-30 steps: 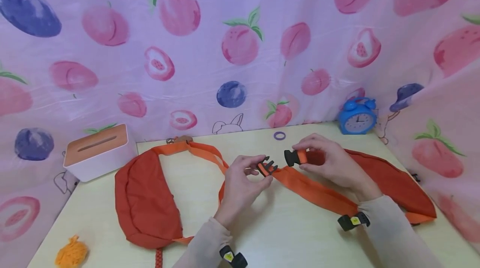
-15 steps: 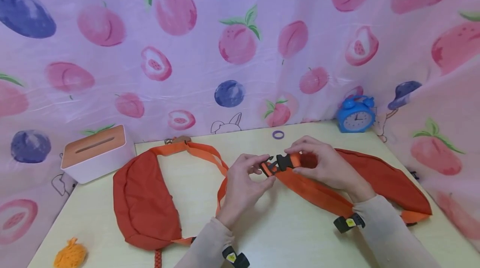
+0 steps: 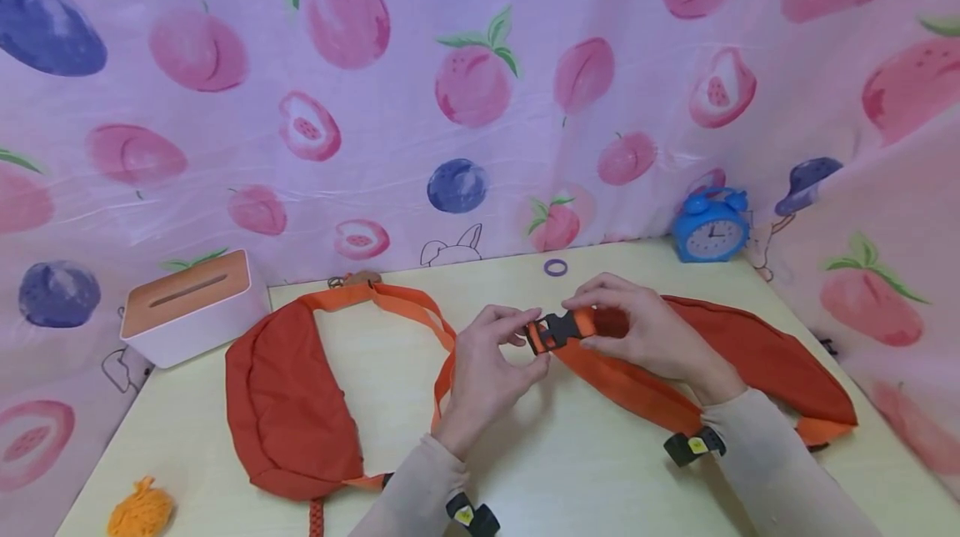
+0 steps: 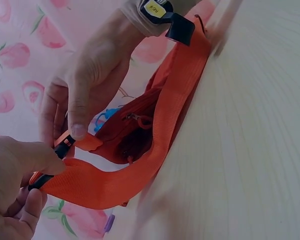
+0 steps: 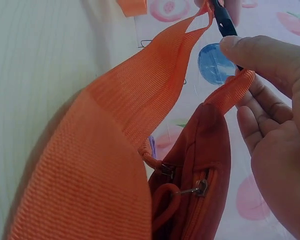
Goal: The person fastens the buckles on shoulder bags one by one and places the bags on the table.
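Note:
A black side-release buckle (image 3: 561, 330) on orange webbing is held above the table, its two halves meeting in one line. My left hand (image 3: 487, 362) pinches the prong half between thumb and fingers; my right hand (image 3: 648, 328) pinches the socket half. The prongs sit inside the socket, though whether they have latched I cannot tell. A wide orange strap (image 3: 622, 383) runs from the buckle to the red-orange bag (image 3: 765, 353) on the right, partly behind my right arm. In the right wrist view, zipper pulls (image 5: 202, 188) show on that bag.
A second red-orange bag (image 3: 288, 404) with an orange strap lies at left. Around it are a tissue box (image 3: 191, 308) and an orange yarn bundle (image 3: 141, 508). A purple ring (image 3: 556, 268) and a blue alarm clock (image 3: 711, 228) are at the back.
The buckle halves were apart a second ago. My right hand has moved left, bringing the socket half over the prongs; my left hand has stayed nearly still.

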Available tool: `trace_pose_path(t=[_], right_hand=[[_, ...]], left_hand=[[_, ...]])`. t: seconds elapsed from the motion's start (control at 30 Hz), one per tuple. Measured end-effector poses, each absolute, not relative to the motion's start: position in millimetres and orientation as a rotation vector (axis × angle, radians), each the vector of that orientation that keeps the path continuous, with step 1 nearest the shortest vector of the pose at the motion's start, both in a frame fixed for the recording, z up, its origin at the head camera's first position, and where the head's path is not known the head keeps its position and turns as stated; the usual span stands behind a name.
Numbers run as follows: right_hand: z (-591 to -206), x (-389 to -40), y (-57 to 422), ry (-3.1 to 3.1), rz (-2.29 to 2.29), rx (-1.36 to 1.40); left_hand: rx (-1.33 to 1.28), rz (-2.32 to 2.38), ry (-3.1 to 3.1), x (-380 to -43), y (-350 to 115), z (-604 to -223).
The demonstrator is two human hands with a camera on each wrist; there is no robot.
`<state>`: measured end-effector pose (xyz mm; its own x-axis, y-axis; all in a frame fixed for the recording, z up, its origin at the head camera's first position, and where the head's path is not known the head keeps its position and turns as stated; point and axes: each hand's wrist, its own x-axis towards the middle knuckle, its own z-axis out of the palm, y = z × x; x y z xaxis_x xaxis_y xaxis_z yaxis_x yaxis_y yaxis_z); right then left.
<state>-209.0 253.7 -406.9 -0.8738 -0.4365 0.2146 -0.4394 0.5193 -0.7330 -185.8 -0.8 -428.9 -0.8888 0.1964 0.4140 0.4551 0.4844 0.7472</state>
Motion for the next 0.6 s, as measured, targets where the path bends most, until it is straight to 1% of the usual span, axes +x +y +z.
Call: trace_pose_path(t=[0.23,0.6], right_hand=[[-408,-208,253,-2.711,1.38,0.768],[-408,-208,254,-2.71,1.493,0.729]], left_hand=[[-0.56,-1.36,-2.424,-189,-3,-428],[-0.706,-1.453,-2.408,-193,-14,-428]])
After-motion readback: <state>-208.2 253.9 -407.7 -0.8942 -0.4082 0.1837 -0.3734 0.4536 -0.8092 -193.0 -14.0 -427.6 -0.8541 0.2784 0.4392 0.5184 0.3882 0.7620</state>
